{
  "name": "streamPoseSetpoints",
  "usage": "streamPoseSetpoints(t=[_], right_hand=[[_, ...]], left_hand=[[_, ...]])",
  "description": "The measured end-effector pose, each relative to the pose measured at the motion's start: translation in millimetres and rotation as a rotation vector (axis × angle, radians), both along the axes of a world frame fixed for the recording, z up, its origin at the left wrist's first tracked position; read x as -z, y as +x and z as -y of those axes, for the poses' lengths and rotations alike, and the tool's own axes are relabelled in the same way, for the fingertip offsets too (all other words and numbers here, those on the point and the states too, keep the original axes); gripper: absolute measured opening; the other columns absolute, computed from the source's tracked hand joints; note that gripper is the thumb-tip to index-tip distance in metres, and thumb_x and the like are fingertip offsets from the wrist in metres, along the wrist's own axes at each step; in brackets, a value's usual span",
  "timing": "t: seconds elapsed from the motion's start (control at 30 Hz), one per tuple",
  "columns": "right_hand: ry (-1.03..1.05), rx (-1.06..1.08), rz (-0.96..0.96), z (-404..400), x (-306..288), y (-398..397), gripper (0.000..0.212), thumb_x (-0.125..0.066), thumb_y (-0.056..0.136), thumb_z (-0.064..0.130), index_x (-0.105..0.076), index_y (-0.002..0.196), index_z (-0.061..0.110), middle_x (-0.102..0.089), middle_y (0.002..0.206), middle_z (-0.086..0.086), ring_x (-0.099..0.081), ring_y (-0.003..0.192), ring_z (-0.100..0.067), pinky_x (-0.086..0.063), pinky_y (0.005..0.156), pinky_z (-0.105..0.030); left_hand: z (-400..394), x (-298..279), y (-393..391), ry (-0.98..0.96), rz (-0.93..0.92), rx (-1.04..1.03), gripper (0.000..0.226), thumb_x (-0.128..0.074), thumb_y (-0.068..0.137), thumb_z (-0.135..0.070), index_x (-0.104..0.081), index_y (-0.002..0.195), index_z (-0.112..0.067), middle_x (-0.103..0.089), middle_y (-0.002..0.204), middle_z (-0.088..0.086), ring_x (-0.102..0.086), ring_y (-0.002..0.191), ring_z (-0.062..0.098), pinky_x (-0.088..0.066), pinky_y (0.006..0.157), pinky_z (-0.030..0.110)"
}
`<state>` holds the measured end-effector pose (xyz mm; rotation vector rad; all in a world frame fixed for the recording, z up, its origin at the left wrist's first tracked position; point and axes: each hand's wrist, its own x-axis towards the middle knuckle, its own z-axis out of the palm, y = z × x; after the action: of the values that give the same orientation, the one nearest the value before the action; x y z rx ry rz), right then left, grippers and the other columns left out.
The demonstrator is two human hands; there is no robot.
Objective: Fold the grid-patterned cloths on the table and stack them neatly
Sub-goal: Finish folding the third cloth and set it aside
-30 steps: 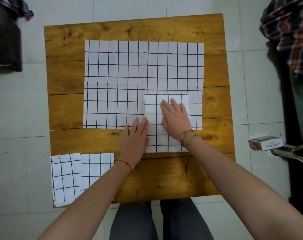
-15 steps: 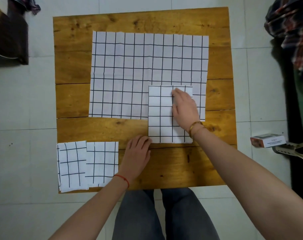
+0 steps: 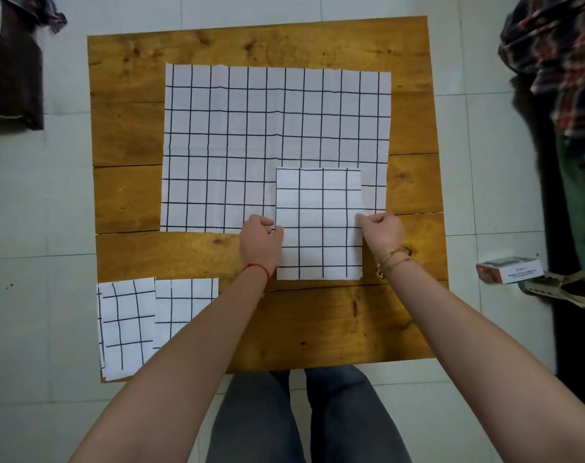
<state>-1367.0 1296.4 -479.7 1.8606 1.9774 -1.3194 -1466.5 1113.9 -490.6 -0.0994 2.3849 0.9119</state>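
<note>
A large white cloth with a black grid (image 3: 237,135) lies spread flat over the far half of the wooden table (image 3: 318,329). A smaller folded grid cloth (image 3: 318,222) lies over its near right corner. My left hand (image 3: 259,240) pinches the folded cloth's left edge about halfway along. My right hand (image 3: 383,230) pinches its right edge at the same height. Two folded grid cloths lie at the table's near left corner: one with large squares (image 3: 126,325) and one beside it (image 3: 184,305), partly hidden under my left forearm.
A small box (image 3: 508,269) lies on the tiled floor right of the table, next to a strap. Plaid clothing (image 3: 558,61) hangs at the far right. A dark bag (image 3: 10,71) sits at the far left. My legs are under the near table edge.
My left hand moved from the table's near middle up to the folded cloth's left edge. My right hand slid off the cloth's top onto its right edge. Both hands closed on it.
</note>
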Motion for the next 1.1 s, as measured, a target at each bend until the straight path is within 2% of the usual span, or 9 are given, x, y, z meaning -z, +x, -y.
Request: streamPoseSetpoints(t=[0.2, 0.33, 0.5, 0.57, 0.7, 0.8, 0.9, 1.0, 1.1], right_hand=[[-0.123, 0.01, -0.053, 4.4, 0.6, -0.2, 0.046, -0.067, 0.083, 0.024, -0.035, 0.051, 0.021, -0.033, 0.052, 0.004, -0.031, 0.051, -0.013, -0.036, 0.058, -0.026], [-0.144, 0.09, -0.15, 2.6, 0.6, 7.1, 0.023, -0.07, 0.082, 0.025, -0.056, 0.065, 0.018, -0.052, 0.065, 0.005, -0.049, 0.067, -0.012, -0.049, 0.076, -0.029], [-0.212, 0.163, -0.33, -0.4, -11.4, 9.4, 0.011, -0.069, 0.085, 0.018, -0.061, 0.083, 0.012, -0.056, 0.067, -0.001, -0.049, 0.063, -0.013, -0.042, 0.062, -0.025], [-0.215, 0.178, -0.417, 0.7, -20.6, 8.8, 0.019, -0.07, 0.085, 0.014, -0.058, 0.099, 0.009, -0.059, 0.067, 0.0, -0.052, 0.06, -0.009, -0.044, 0.06, -0.021], [-0.158, -0.031, -0.52, 1.0, -38.1, 12.3, 0.036, -0.072, 0.084, 0.012, -0.055, 0.115, 0.015, -0.055, 0.07, 0.002, -0.052, 0.064, -0.005, -0.047, 0.077, -0.013], [-0.041, -0.3, -0.447, 0.8, -52.5, 14.3, 0.027, -0.071, 0.084, 0.012, -0.064, 0.109, 0.015, -0.042, 0.067, -0.003, -0.036, 0.057, -0.007, -0.041, 0.062, -0.011], [0.137, -0.515, -0.352, -0.2, -65.7, 15.3, 0.013, -0.069, 0.085, 0.019, -0.07, 0.098, 0.019, -0.062, 0.081, -0.006, -0.049, 0.064, -0.014, -0.041, 0.061, -0.018], [0.141, -0.576, -0.369, -6.4, -74.8, 17.4, 0.01, -0.066, 0.088, 0.024, -0.069, 0.096, 0.019, -0.063, 0.092, -0.004, -0.056, 0.079, -0.016, -0.043, 0.07, -0.02], [-0.007, -0.584, -0.352, -18.0, -74.4, 16.3, 0.02, -0.063, 0.09, 0.031, -0.068, 0.092, 0.012, -0.06, 0.08, -0.006, -0.048, 0.068, -0.012, -0.039, 0.063, -0.021]], left_hand=[[-3.3, -5.2, -6.2, -0.01, 0.036, -0.014, 0.004, -0.065, 0.085, -0.013, -0.065, 0.089, -0.011, -0.061, 0.08, 0.0, -0.057, 0.076, 0.012, -0.055, 0.073, 0.027], [-0.9, -15.2, -7.4, 0.074, 0.076, -0.077, 0.011, -0.063, 0.088, -0.016, -0.062, 0.097, -0.011, -0.062, 0.087, -0.002, -0.054, 0.073, 0.006, -0.043, 0.058, 0.014], [8.3, -37.5, -10.4, 0.285, 0.094, -0.175, 0.021, -0.065, 0.088, -0.016, -0.059, 0.108, -0.011, -0.06, 0.071, -0.009, -0.053, 0.066, 0.005, -0.047, 0.064, 0.019], [13.0, -46.0, -13.8, 0.362, 0.084, -0.176, 0.028, -0.066, 0.087, -0.014, -0.057, 0.114, -0.015, -0.063, 0.074, -0.007, -0.057, 0.07, 0.005, -0.049, 0.068, 0.019], [20.4, -60.4, -20.6, 0.427, 0.048, -0.016, 0.04, -0.068, 0.086, -0.009, -0.058, 0.122, -0.025, -0.057, 0.078, -0.007, -0.057, 0.076, 0.002, -0.053, 0.079, 0.019], [25.2, -71.9, -22.7, 0.279, -0.117, 0.181, 0.035, -0.069, 0.086, -0.012, -0.065, 0.119, -0.022, -0.059, 0.086, -0.009, -0.055, 0.074, -0.004, -0.051, 0.078, 0.013], [30.1, -83.8, -26.4, 0.189, -0.255, 0.355, 0.021, -0.07, 0.085, -0.018, -0.07, 0.106, -0.022, -0.062, 0.085, -0.009, -0.057, 0.083, 0.0, -0.051, 0.079, 0.015], [33.3, -96.4, -31.0, 0.19, -0.251, 0.397, 0.011, -0.074, 0.082, -0.022, -0.07, 0.093, -0.021, -0.062, 0.081, -0.007, -0.058, 0.079, 0.003, -0.044, 0.073, 0.005], [34.1, -102.7, -37.3, 0.215, -0.113, 0.362, 0.014, -0.076, 0.08, -0.028, -0.071, 0.09, -0.02, -0.058, 0.073, -0.009, -0.054, 0.069, 0.003, -0.047, 0.069, 0.012]])
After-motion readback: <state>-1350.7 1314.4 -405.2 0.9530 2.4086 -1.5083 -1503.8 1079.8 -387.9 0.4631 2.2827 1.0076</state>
